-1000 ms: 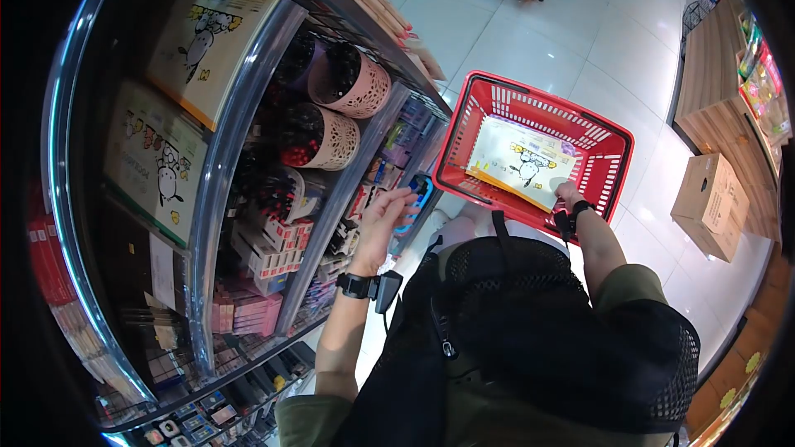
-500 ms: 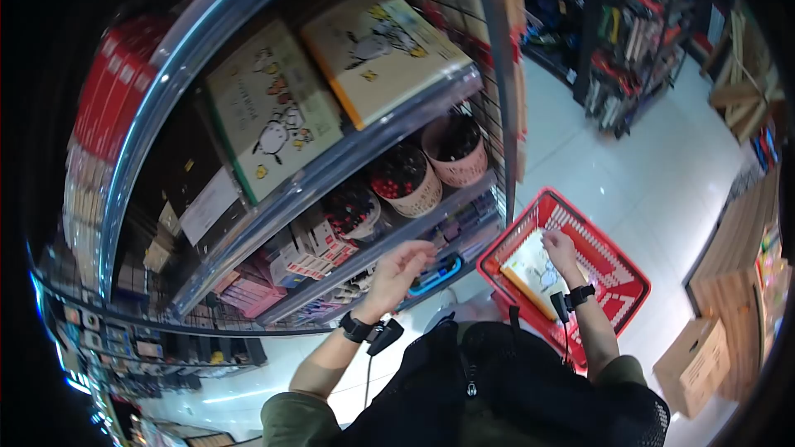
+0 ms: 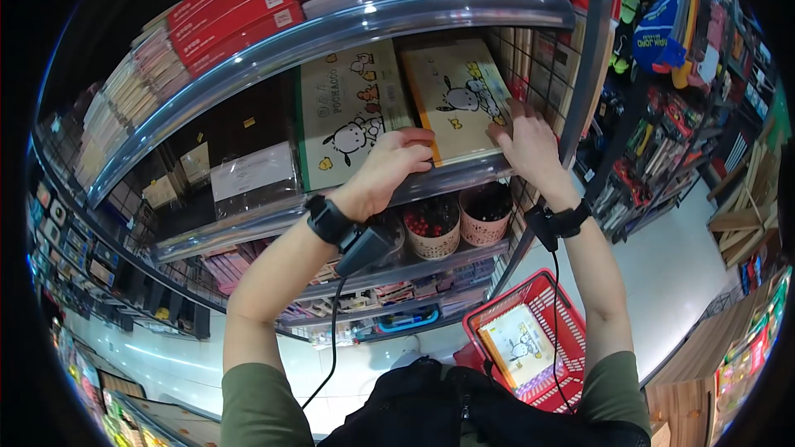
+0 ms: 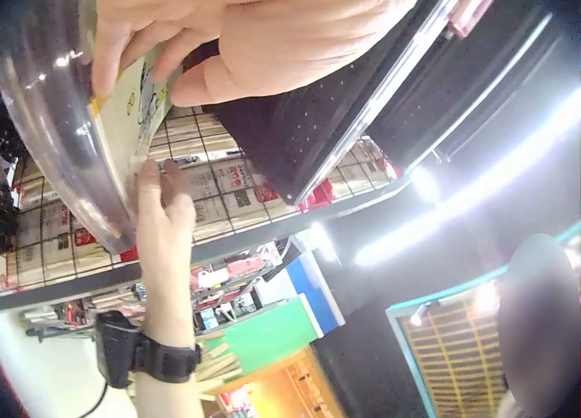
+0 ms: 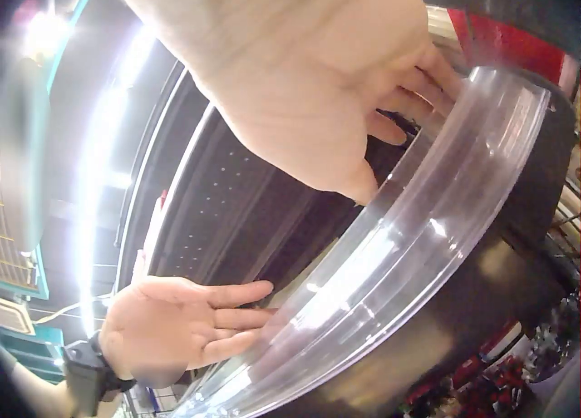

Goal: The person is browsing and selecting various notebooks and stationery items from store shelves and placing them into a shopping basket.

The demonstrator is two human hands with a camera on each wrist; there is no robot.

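Note:
On the shelf's upper tier lies a cream notebook (image 3: pixel 464 99) with an orange spine and a cartoon dog on its cover. My left hand (image 3: pixel 391 167) rests at its spine side, fingers fairly straight and reaching over the shelf lip. At the opposite edge my right hand (image 3: pixel 534 147) touches the notebook with loosely bent fingers. A similar notebook with a green spine (image 3: pixel 348 116) lies to the left, partly behind my left hand. In the right wrist view the clear shelf lip (image 5: pixel 363 282) covers the tips of my left fingers.
Below stand pink pots (image 3: pixel 484 219) of pens on a lower tier. A red basket (image 3: pixel 571 323) on the floor holds another cartoon-dog notebook (image 3: pixel 517 348). Red boxes (image 3: pixel 236 16) are stacked on the tier above. A wire grid side panel (image 3: pixel 542 58) borders the notebooks on the right.
My right hand has left the basket and come up to the shelf. My left hand has risen to the orange-spined notebook. The view has turned toward the shelf.

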